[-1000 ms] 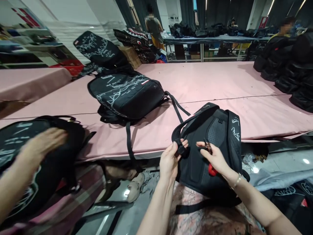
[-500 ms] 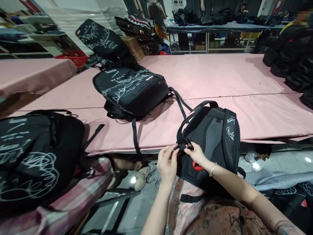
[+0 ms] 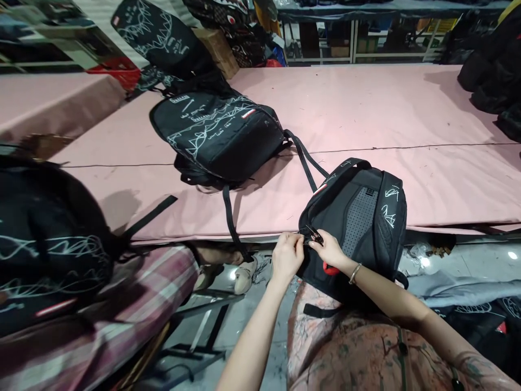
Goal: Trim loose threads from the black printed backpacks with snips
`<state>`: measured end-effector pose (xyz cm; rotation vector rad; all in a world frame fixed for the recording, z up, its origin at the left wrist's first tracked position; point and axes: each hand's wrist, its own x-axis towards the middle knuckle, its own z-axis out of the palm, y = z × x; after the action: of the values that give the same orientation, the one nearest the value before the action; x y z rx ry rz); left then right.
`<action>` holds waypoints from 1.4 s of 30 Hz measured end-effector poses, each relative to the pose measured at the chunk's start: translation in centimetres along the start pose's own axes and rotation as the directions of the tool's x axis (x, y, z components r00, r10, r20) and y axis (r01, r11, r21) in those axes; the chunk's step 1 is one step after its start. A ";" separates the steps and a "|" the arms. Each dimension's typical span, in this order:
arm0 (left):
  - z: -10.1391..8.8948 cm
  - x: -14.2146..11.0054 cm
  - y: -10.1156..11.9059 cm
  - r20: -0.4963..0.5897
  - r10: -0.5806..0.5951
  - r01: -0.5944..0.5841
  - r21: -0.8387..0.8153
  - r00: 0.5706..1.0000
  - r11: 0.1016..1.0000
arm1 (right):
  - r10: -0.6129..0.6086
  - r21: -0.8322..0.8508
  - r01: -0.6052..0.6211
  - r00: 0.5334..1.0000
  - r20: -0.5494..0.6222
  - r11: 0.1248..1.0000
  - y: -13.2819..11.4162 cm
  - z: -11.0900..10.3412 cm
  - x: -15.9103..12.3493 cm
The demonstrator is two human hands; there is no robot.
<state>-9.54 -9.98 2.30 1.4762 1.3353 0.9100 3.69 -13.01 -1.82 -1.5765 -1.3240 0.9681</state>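
Note:
A black backpack with a grey mesh back panel and white scribbles leans against the table edge, tilted over my lap. My left hand is closed, its fingers pinching the end of the bag's black strap at the left side. Close beside it, my right hand is closed around what looks like small scissors, dark tips pointing up and left. A red loop shows under the right palm; I cannot tell whether it belongs to them. The fingertips hide the exact spot on the strap.
A second scribbled black backpack lies on the pink-covered table, with another behind it. At left, a person in plaid has a black backpack on their lap. Black bags are heaped at right.
The view has tipped downward a little. My left fingers have curled in tighter at the strap, beside my right hand. The neighbour's backpack at left has turned and shifted.

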 end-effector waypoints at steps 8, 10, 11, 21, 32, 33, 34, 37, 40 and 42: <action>0.2 -0.5 -0.9 0.186 -0.285 0.337 -0.384 0.940 0.860 | -0.048 0.093 0.041 0.996 0.082 0.995 1.1 -1.0 0.4; 0.2 -0.6 -0.7 0.209 -0.316 0.377 -0.432 0.925 0.819 | -0.043 0.103 0.035 0.996 0.083 0.994 1.2 -1.0 0.3; 0.2 -0.7 -0.6 0.221 -0.331 0.397 -0.455 0.917 0.797 | -0.037 0.112 0.027 0.996 0.087 0.993 1.1 -1.0 0.3; 0.6 -0.3 0.9 0.391 -0.479 0.601 -0.665 0.786 0.443 | -0.123 -0.178 0.089 0.974 -0.190 0.980 -0.4 -2.5 -2.7; 1.8 -0.9 2.0 0.435 -0.524 0.606 -0.767 0.732 0.210 | -0.292 -0.447 0.247 0.956 -0.033 0.860 0.2 -3.1 -4.1; 1.9 -0.9 2.0 0.431 -0.528 0.603 -0.771 0.732 0.206 | -0.300 -0.457 0.254 0.954 -0.028 0.852 0.1 -3.1 -4.0; 2.0 -1.0 2.0 0.426 -0.532 0.600 -0.774 0.731 0.204 | -0.305 -0.464 0.259 0.952 -0.024 0.847 0.0 -3.1 -4.0; 2.2 -1.0 1.9 0.407 -0.543 0.586 -0.784 0.734 0.204 | -0.302 -0.467 0.258 0.953 -0.019 0.846 -0.2 -3.0 -3.8; 2.4 -1.1 1.9 0.390 -0.548 0.573 -0.792 0.740 0.210 | -0.288 -0.451 0.251 0.957 -0.015 0.857 -0.2 -3.1 -3.7; 2.5 -1.1 1.9 0.382 -0.548 0.567 -0.795 0.744 0.215 | -0.282 -0.442 0.250 0.959 -0.006 0.862 -0.1 -3.3 -3.7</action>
<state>-6.78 -11.44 3.43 0.0877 0.9485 0.8511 6.14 -17.02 -0.41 -1.6723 -1.7416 0.4536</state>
